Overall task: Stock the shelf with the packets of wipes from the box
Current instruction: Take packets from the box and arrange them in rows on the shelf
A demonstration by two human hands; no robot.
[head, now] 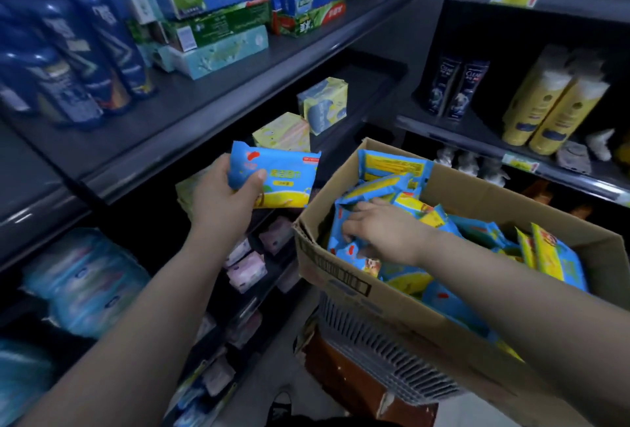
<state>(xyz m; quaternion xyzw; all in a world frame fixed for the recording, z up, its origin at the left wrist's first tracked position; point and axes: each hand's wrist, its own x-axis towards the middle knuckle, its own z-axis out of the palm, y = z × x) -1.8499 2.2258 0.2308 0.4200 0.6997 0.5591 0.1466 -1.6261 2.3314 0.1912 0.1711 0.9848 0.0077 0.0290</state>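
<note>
left hand [221, 198] grips wipes packet [284, 176] | right hand [378, 229] clutches boxed packet [342, 248] | bottles [458, 85] read CLEAR

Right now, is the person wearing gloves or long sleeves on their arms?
No. The left hand and the right hand have no gloves on. Both arms are bare as far as the picture shows, with no sleeves in sight. No watch, ring or bracelet can be seen.

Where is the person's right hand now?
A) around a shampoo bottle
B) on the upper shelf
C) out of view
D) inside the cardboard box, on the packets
D: the right hand reaches into the cardboard box and touches the packets there; the left hand holds one packet.
</note>
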